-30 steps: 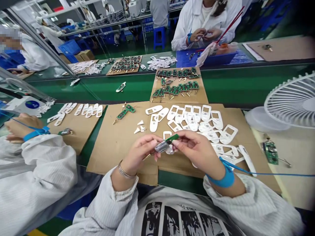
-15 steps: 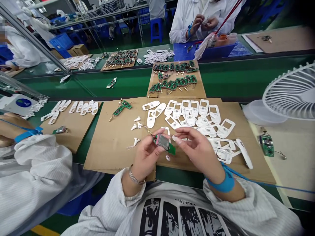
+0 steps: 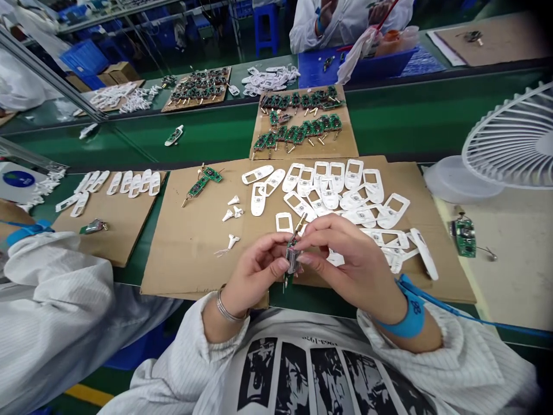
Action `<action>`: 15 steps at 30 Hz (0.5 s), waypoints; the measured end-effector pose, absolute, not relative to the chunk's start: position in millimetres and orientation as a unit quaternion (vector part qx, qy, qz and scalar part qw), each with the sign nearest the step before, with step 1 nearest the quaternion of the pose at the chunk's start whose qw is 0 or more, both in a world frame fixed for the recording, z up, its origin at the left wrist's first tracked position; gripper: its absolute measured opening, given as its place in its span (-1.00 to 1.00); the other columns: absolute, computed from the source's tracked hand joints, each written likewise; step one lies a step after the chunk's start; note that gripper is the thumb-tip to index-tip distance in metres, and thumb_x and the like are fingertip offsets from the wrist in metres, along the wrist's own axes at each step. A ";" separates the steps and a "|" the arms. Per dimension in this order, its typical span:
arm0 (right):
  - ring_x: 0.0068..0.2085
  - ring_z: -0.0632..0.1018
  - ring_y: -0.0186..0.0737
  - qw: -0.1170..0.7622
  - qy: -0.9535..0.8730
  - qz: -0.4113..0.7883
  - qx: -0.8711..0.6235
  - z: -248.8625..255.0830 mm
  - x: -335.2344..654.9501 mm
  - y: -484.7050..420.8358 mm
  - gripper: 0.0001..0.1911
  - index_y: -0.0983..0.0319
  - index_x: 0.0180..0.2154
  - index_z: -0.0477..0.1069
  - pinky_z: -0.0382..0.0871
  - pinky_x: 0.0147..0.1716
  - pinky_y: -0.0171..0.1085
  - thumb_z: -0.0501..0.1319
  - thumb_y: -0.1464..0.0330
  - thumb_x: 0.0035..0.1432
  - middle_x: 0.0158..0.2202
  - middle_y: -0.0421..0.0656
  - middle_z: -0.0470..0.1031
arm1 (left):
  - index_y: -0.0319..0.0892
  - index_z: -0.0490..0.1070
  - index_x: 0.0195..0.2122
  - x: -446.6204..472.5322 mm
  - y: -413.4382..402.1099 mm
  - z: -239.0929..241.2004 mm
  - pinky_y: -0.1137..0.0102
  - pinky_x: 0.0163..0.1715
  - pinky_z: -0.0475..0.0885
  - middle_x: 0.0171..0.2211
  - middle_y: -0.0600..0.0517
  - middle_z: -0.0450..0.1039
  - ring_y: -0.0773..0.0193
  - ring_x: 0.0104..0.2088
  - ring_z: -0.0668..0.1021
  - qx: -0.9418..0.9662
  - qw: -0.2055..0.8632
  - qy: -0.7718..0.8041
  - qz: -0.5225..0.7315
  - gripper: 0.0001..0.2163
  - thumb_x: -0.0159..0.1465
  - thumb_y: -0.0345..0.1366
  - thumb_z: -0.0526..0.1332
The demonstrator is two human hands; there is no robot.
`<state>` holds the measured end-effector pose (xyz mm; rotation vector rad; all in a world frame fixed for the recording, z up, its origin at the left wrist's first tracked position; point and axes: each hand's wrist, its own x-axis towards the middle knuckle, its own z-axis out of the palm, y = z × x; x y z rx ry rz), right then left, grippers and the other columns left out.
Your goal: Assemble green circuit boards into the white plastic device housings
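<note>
A small green circuit board (image 3: pixel 292 258) with a grey screen and a brass probe tip is held edge-on between both hands, just above the near edge of the cardboard sheet (image 3: pixel 199 242). My left hand (image 3: pixel 254 271) pinches it from the left. My right hand (image 3: pixel 345 259) pinches it from the right with thumb and forefinger; a blue wrist strap (image 3: pixel 408 314) is on that wrist. Several white plastic shells (image 3: pixel 341 193) lie spread on the cardboard beyond my hands. Another loose board (image 3: pixel 199 183) and small white caps (image 3: pixel 233 210) lie to the left.
A second cardboard with several green boards (image 3: pixel 302 129) lies on the green belt (image 3: pixel 207 138). A white fan (image 3: pixel 512 144) stands at right, near a loose board (image 3: pixel 464 236). A co-worker's sleeve (image 3: pixel 52 300) is at left; another person (image 3: pixel 341 20) sits opposite.
The board has been turned from flat, screen up, to edge-on and upright. My right hand, which had let go, has closed on it again. The view has tilted downward.
</note>
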<state>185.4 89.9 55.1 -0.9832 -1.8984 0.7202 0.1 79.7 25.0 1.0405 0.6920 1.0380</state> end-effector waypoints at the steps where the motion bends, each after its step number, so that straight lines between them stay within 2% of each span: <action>1: -0.22 0.47 -0.31 0.430 -0.755 0.294 -0.398 55.2 185.1 90.6 -0.95 0.20 -0.27 0.48 0.39 -0.25 -0.33 0.27 0.42 0.18 -0.26 -0.15 0.43 | -0.09 0.47 -0.03 -0.2 79.9 26.2 0.44 -0.33 0.50 -0.31 0.00 0.53 0.31 -0.35 0.55 0.474 0.680 0.313 0.464 -0.72 0.23 -0.25 0.31; 7: -0.31 0.42 -0.33 0.400 -0.757 0.319 -0.405 57.3 184.8 89.4 -0.91 0.22 -0.37 0.40 0.35 -0.34 -0.36 0.26 0.48 0.18 -0.35 -0.19 0.39 | -0.09 0.50 -0.06 -1.5 80.6 33.7 0.47 -0.26 0.46 -0.14 -0.03 0.47 0.34 -0.27 0.50 0.550 0.596 0.369 0.453 -0.72 0.19 -0.32 0.34; 9: -0.30 0.41 -0.32 0.411 -0.768 0.294 -0.394 55.8 183.2 86.3 -0.88 0.22 -0.37 0.35 0.35 -0.33 -0.34 0.18 0.52 0.21 -0.35 -0.17 0.38 | -0.10 0.50 -0.08 0.1 80.0 34.9 0.47 -0.27 0.45 -0.16 -0.02 0.47 0.35 -0.29 0.49 0.545 0.597 0.383 0.447 -0.73 0.18 -0.30 0.34; 12: -0.24 0.41 -0.26 0.451 -0.774 0.229 -0.381 51.1 180.4 83.0 -0.82 0.21 -0.34 0.29 0.35 -0.27 -0.28 0.08 0.59 0.21 -0.31 -0.14 0.37 | -0.14 0.48 -0.08 4.3 78.4 34.4 0.44 -0.34 0.47 -0.27 -0.01 0.51 0.32 -0.35 0.51 0.487 0.661 0.373 0.432 -0.72 0.20 -0.20 0.32; 15: -0.25 0.43 -0.23 0.448 -0.767 0.236 -0.394 46.9 181.1 85.0 -0.85 0.18 -0.34 0.30 0.37 -0.29 -0.25 0.11 0.54 0.23 -0.30 -0.14 0.39 | -0.15 0.45 -0.08 7.4 76.9 32.6 0.42 -0.35 0.48 -0.31 -0.01 0.50 0.31 -0.37 0.52 0.469 0.660 0.391 0.437 -0.71 0.20 -0.17 0.31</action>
